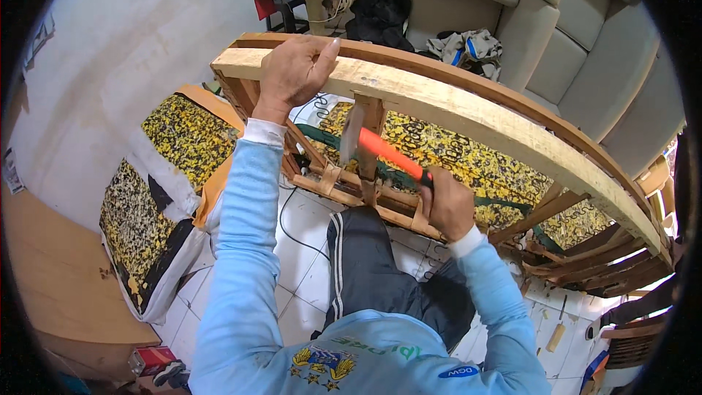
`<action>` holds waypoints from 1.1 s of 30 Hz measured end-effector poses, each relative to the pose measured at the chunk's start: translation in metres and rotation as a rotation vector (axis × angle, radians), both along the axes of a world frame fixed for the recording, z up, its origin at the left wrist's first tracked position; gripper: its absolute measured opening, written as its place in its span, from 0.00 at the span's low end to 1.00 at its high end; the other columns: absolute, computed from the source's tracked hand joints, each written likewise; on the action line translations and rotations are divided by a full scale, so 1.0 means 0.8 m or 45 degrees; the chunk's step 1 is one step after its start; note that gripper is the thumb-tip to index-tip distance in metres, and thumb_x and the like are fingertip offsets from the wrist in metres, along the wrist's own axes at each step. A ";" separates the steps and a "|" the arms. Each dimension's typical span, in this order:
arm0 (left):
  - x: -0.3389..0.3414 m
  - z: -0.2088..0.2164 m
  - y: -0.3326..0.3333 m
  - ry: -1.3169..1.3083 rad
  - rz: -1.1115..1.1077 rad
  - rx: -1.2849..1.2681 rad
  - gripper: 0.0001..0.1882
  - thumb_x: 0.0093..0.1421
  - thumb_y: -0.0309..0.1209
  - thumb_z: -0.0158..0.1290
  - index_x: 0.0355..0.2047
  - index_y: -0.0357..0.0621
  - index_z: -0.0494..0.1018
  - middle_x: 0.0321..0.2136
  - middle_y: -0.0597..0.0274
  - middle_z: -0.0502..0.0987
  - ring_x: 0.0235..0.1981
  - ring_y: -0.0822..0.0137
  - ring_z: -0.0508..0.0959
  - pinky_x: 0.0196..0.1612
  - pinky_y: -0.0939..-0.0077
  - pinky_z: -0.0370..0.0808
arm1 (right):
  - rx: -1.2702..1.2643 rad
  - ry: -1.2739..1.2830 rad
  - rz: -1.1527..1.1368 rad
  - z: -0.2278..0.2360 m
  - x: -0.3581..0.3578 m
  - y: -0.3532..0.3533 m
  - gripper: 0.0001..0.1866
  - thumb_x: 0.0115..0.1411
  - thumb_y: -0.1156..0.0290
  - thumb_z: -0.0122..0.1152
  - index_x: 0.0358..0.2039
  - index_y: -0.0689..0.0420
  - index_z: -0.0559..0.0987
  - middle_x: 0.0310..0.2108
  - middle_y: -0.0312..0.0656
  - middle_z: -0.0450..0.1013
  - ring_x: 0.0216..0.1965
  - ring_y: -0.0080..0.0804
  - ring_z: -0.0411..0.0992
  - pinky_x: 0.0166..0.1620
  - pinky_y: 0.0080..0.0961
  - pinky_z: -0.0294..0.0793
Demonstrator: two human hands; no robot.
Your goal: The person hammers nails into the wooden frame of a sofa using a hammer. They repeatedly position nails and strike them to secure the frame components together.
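The wooden sofa frame (468,113) lies tipped in front of you on the white tiled floor (307,278), its long curved top rail running from upper left down to the right edge. Behind it stands a beige upholstered sofa (578,22); at the left edge of the floor lie yellow-and-black patterned cushions (157,197).

Your left hand (292,73) is clamped over the left end of the top rail, fingers wrapped over its far side, steadying the frame. Your right hand (447,205) is closed tight around the black grip of an orange-handled hammer (387,152). The handle's long axis slants up and left from your fist, so the blurred steel head sits just beside the short upright post (371,139) under the rail's middle, between your two hands and nearer the left one.
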State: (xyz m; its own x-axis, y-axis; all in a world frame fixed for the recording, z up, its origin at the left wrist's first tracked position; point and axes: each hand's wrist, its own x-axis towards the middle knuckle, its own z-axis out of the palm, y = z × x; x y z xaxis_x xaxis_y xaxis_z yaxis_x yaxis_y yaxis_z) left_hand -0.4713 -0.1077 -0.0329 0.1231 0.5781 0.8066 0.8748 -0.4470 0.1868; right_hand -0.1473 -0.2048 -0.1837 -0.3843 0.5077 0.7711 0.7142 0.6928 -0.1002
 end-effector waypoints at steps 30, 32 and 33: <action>-0.021 -0.013 0.020 0.210 -0.011 0.092 0.23 0.73 0.46 0.45 0.44 0.43 0.83 0.44 0.50 0.85 0.47 0.47 0.82 0.51 0.57 0.77 | -0.200 -0.121 -0.181 0.035 0.001 0.001 0.12 0.63 0.65 0.66 0.42 0.54 0.75 0.25 0.43 0.72 0.23 0.44 0.77 0.25 0.40 0.74; -0.010 0.004 -0.002 0.216 -0.131 -0.092 0.26 0.68 0.54 0.51 0.47 0.45 0.82 0.46 0.52 0.84 0.49 0.47 0.81 0.53 0.57 0.76 | -0.203 0.071 -0.089 0.028 0.022 -0.016 0.12 0.62 0.65 0.67 0.42 0.55 0.75 0.26 0.44 0.74 0.24 0.47 0.77 0.26 0.40 0.75; -0.015 0.010 -0.007 0.312 -0.182 -0.132 0.28 0.65 0.58 0.54 0.48 0.46 0.82 0.47 0.53 0.83 0.50 0.47 0.81 0.53 0.56 0.76 | -0.203 0.167 -0.034 0.021 0.035 -0.028 0.13 0.62 0.65 0.67 0.42 0.55 0.75 0.26 0.45 0.74 0.25 0.48 0.78 0.26 0.40 0.76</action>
